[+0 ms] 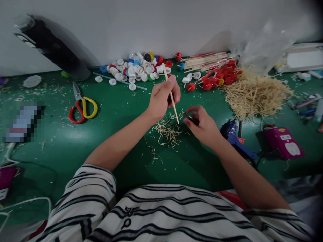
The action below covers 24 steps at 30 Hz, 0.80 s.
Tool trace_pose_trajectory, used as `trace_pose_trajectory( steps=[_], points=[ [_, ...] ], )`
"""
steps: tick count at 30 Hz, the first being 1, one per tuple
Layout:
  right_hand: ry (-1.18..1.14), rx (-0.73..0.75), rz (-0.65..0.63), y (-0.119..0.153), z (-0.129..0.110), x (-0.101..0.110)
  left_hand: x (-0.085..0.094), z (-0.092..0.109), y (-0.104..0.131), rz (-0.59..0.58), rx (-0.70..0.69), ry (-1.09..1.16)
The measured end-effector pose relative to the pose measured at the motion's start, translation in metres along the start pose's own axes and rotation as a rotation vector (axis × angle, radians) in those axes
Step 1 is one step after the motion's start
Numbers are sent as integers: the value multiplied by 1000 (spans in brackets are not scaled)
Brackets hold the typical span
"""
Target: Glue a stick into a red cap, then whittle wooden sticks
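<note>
Stick [174,106] is slanting toward the tabletop's [126,107] near edge, left hand [162,95] pinching midway, likely freeing its tip; right hand [202,125] is clasping a dark tool [192,118].

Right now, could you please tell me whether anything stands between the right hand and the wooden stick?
Nothing visible blocks it: a gap separates the right hand, holding a dark tool, from the wooden stick; thin shavings lie below.
</note>
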State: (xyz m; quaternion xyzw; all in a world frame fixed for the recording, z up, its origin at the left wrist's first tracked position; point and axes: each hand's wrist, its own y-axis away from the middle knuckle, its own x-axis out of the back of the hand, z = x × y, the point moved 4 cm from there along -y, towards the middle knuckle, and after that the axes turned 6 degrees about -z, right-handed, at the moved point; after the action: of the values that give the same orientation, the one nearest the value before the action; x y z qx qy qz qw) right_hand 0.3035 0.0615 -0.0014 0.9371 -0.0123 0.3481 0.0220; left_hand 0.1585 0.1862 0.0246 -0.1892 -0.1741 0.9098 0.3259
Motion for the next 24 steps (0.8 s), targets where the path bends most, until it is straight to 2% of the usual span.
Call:
trace_pose_trajectory(
  steps=[2, 5, 13, 19, 24],
  points=[
    [48, 18, -31, 1, -2, -1, 9, -2, -2, 22, -75, -59],
    [104, 70, -58, 2, -4, -2, 17, -6, -4, 49, -101, -114],
    [205, 90, -149, 2, -4, -4, 10, -4, -4, -21, -84, -112],
    [219, 234, -156, 4, -5, -5, 21, -8, -7, 80, -131, -104],
    [230, 269, -155, 4, -3, -6, 25, -7, -7, 118, -115, -99]
  ],
)
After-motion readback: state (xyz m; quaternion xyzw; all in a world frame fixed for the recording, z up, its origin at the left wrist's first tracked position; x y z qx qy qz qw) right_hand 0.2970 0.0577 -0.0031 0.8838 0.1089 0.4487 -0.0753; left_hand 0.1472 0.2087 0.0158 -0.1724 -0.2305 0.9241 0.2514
